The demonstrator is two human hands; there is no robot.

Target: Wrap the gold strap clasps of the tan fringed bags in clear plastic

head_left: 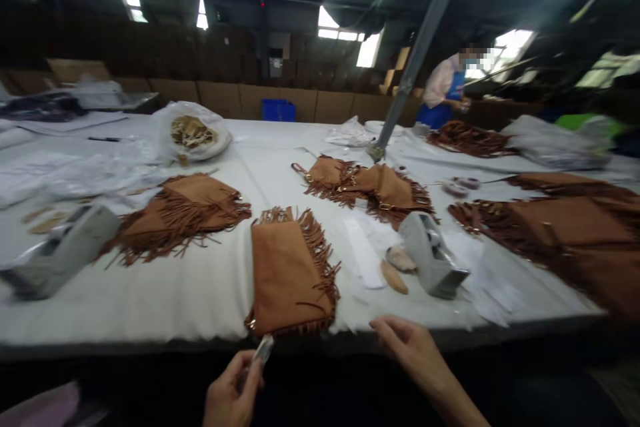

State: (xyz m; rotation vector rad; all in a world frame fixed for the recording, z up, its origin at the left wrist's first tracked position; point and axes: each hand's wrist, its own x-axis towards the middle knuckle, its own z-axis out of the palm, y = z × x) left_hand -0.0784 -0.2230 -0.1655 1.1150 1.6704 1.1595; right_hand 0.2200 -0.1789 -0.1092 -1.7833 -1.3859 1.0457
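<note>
My left hand is closed at the table's front edge, pinching a small shiny pale object between thumb and fingers. Blur hides its exact kind. Just beyond it, a brown fringed bag lies flat, its fringe spread to the right and small metal fittings at its corner. To the right of that bag, my right hand hovers over the front edge with thumb and fingers drawn together. Whatever it may pinch is too small to see. Neither hand touches the bag.
Tape dispensers stand left and right. More fringed bags lie at left, centre and right. A plastic bag sits farther back. A slanted metal post rises from the white table; a person stands behind.
</note>
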